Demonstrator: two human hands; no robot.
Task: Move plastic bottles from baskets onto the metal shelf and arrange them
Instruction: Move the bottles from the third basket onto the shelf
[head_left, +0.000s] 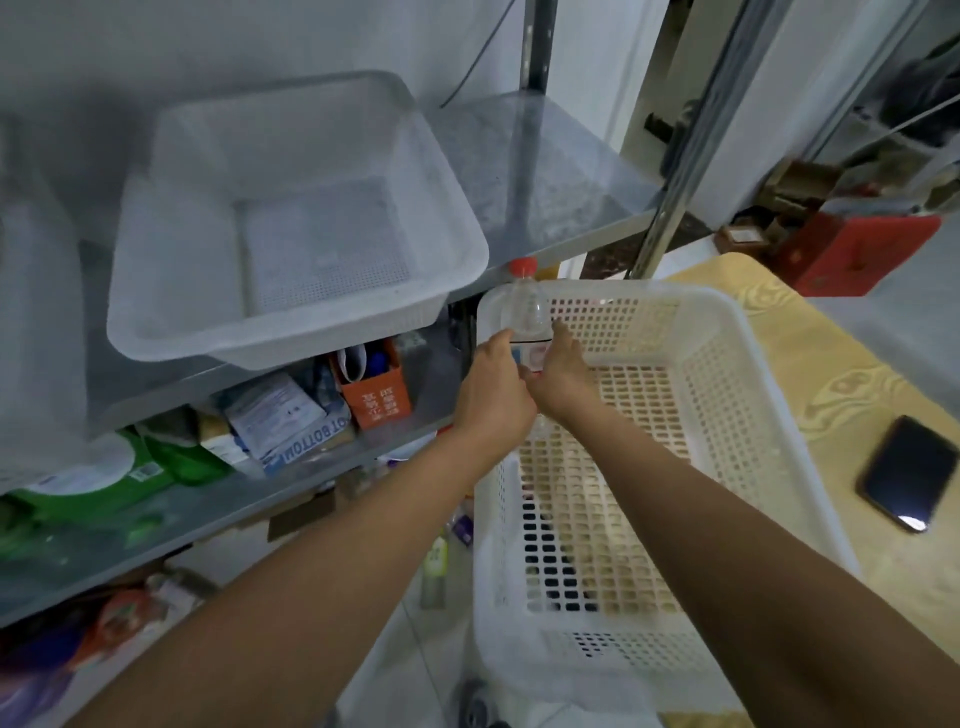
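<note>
So the big metal shelf (561, 171) has an open patch on its right side, and the left is taken up by a see-through basket (171, 249) that looks empty and sticks out past the front edge. Down on the table (831, 374) sits the cream basket (727, 332), also pretty much empty from what I can see. The one bottle (527, 312) in play is a clear one, held roughly upright over the far left corner of the cream basket, just under the shelf's front lip. Left hand (493, 384) and right hand (563, 371) are both wrapped around its lower half, fingers curled on from either side. What I'd worry about: the red cap (522, 267) is right below that metal edge, so lifting straight up could clip it. Swinging left could bump the overhanging basket. And a light bottle like that probably tips over if it's set down carelessly.
</note>
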